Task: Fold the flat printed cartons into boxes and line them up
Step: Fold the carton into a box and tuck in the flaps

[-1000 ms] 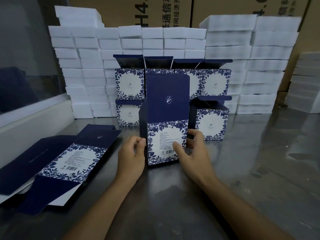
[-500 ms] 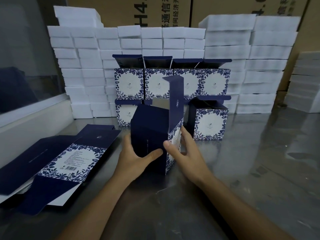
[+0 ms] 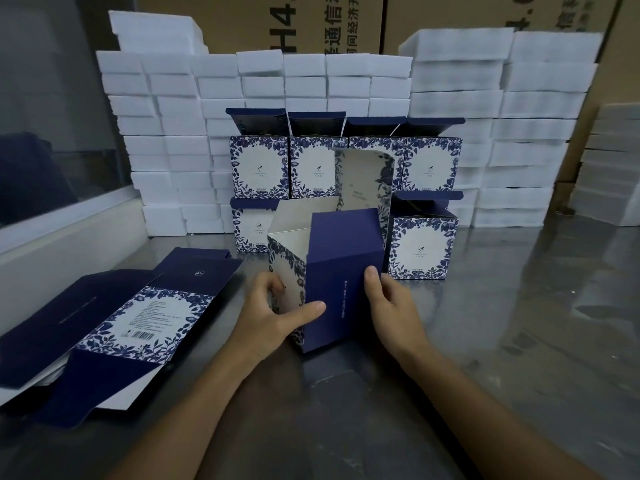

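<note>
Both hands held the half-folded carton [image 3: 341,271] upright on the steel table [image 3: 502,341]: left hand [image 3: 273,313] gripped its floral side, right hand [image 3: 391,306] its blue panel; behind stood the finished boxes [image 3: 346,164]

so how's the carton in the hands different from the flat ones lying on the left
The held carton stands upright, opened into a tube with its white inside showing; the flat cartons lie unfolded in a pile on the table. The left hand and right hand grip the held carton; nothing touches the flat cartons. Both share navy panels and blue floral print.
</note>
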The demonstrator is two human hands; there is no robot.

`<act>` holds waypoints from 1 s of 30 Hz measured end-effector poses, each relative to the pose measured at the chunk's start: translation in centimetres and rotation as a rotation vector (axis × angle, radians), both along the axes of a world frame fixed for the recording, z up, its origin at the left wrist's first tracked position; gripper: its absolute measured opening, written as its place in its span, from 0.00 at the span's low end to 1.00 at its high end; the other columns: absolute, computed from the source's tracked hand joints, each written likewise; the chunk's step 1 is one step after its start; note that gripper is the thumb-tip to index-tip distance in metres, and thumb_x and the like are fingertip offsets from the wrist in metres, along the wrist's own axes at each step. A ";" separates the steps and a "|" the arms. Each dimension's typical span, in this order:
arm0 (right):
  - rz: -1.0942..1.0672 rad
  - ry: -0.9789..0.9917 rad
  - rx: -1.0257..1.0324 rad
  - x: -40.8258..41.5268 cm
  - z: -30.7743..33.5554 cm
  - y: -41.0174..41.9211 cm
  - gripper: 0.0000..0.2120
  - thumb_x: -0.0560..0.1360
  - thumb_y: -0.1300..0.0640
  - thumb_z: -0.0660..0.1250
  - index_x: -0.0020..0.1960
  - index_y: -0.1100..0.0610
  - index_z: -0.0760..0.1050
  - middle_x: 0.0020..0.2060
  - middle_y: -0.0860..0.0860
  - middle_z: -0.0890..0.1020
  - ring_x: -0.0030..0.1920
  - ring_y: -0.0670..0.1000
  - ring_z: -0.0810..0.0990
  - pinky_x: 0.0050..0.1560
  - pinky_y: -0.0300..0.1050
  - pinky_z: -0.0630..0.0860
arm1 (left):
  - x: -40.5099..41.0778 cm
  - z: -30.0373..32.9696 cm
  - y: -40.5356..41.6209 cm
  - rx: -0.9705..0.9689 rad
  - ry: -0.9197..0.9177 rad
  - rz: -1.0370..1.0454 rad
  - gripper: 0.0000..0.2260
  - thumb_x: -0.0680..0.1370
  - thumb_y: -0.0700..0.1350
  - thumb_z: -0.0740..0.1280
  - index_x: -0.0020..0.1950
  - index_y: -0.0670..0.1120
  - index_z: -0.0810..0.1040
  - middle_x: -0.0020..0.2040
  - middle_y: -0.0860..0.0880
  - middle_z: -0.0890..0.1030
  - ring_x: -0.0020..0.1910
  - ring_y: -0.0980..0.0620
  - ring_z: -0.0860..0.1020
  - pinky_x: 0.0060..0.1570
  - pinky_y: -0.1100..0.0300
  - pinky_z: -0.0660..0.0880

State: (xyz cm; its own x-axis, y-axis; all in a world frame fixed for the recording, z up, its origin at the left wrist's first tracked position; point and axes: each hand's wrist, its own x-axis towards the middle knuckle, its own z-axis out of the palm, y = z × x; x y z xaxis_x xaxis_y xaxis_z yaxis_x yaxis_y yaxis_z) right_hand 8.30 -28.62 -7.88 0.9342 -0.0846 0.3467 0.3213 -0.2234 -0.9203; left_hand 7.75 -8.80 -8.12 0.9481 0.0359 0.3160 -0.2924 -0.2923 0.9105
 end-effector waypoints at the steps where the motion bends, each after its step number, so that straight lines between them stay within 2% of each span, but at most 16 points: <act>1: -0.006 0.011 0.001 0.1 0.0 0.0 0.23 0.82 0.42 0.57 0.50 0.62 0.76 0.46 0.57 0.83 0.45 0.51 0.81 0.45 0.41 0.76 | 0.0 -0.1 -0.1 0.007 -0.001 0.017 0.36 0.55 0.65 0.77 0.54 0.52 0.67 0.56 0.50 0.73 0.58 0.51 0.75 0.54 0.56 0.74; 3: -0.026 0.042 0.009 0.2 -0.1 -0.1 0.17 0.82 0.43 0.60 0.53 0.56 0.77 0.46 0.50 0.83 0.45 0.44 0.80 0.41 0.33 0.74 | -0.1 -0.2 -0.5 0.008 -0.046 0.047 0.42 0.53 0.64 0.78 0.59 0.59 0.61 0.63 0.60 0.67 0.63 0.58 0.71 0.60 0.59 0.72; 6: -0.073 0.061 0.035 0.4 -0.3 0.1 0.11 0.80 0.45 0.65 0.56 0.51 0.75 0.48 0.42 0.81 0.49 0.39 0.79 0.39 0.26 0.74 | -0.1 -0.2 -0.8 0.039 -0.137 0.133 0.52 0.51 0.65 0.79 0.66 0.65 0.52 0.70 0.57 0.62 0.69 0.56 0.65 0.69 0.55 0.66; 8: -0.104 0.050 0.085 0.3 -0.3 0.2 0.13 0.78 0.43 0.67 0.56 0.52 0.74 0.48 0.43 0.80 0.47 0.38 0.78 0.38 0.24 0.72 | -0.1 -0.1 -1.0 0.086 -0.192 0.194 0.57 0.51 0.65 0.79 0.71 0.63 0.49 0.73 0.53 0.60 0.72 0.54 0.63 0.71 0.52 0.65; 10: -0.160 -0.003 0.114 0.1 0.1 0.3 0.14 0.78 0.42 0.67 0.51 0.53 0.74 0.45 0.46 0.80 0.42 0.38 0.77 0.38 0.26 0.71 | -0.2 -0.1 -1.3 0.162 -0.277 0.255 0.60 0.52 0.64 0.80 0.75 0.57 0.49 0.73 0.53 0.58 0.73 0.54 0.60 0.72 0.53 0.62; 13: -0.069 -0.033 0.115 -0.3 1.0 0.7 0.19 0.81 0.43 0.62 0.40 0.57 0.75 0.32 0.49 0.80 0.32 0.44 0.77 0.36 0.34 0.72 | -0.5 0.0 -1.7 0.276 -0.390 0.324 0.60 0.53 0.60 0.81 0.77 0.51 0.50 0.72 0.51 0.58 0.73 0.51 0.58 0.69 0.54 0.61; 15: 0.051 -0.020 0.172 -0.9 1.6 1.1 0.23 0.82 0.46 0.60 0.35 0.59 0.75 0.27 0.49 0.79 0.28 0.46 0.77 0.31 0.36 0.74 | -0.6 0.1 -1.9 0.359 -0.464 0.358 0.59 0.54 0.60 0.80 0.77 0.47 0.51 0.72 0.46 0.60 0.73 0.48 0.59 0.67 0.55 0.61; 18: 0.118 -0.009 0.171 -1.5 2.1 1.3 0.24 0.83 0.48 0.60 0.33 0.60 0.75 0.26 0.50 0.78 0.27 0.46 0.75 0.29 0.36 0.73 | -0.8 0.3 -1.7 0.425 -0.527 0.375 0.57 0.56 0.61 0.78 0.77 0.45 0.53 0.72 0.44 0.60 0.72 0.46 0.60 0.65 0.54 0.64; 23: 0.154 0.053 0.137 -1.7 2.3 1.2 0.24 0.83 0.51 0.62 0.30 0.60 0.73 0.23 0.51 0.74 0.23 0.46 0.71 0.29 0.37 0.71 | -1.0 0.6 -1.4 0.512 -0.570 0.391 0.57 0.57 0.59 0.79 0.77 0.44 0.53 0.72 0.43 0.60 0.71 0.42 0.62 0.62 0.44 0.73; 27: 0.162 0.071 0.112 -1.5 2.3 1.1 0.26 0.82 0.50 0.63 0.27 0.58 0.73 0.22 0.52 0.73 0.22 0.47 0.69 0.27 0.37 0.70 | -1.1 0.7 -1.4 0.581 -0.571 0.417 0.58 0.57 0.57 0.82 0.77 0.43 0.53 0.72 0.42 0.60 0.70 0.41 0.63 0.61 0.40 0.73; 30: 0.186 0.087 0.067 -1.6 2.0 1.3 0.28 0.83 0.47 0.61 0.26 0.55 0.72 0.22 0.53 0.73 0.23 0.48 0.70 0.28 0.37 0.70 | -1.1 0.9 -1.4 0.637 -0.557 0.439 0.58 0.57 0.59 0.82 0.77 0.43 0.54 0.71 0.41 0.61 0.69 0.40 0.63 0.62 0.41 0.73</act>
State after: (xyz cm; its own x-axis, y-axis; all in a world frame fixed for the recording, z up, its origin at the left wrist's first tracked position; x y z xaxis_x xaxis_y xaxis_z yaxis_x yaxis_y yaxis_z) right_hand 6.68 -27.29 -5.85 0.9620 0.0721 0.2634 0.2699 -0.1046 -0.9572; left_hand 6.61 -10.19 -7.26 0.5982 0.0181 0.8012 -0.3824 -0.8721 0.3053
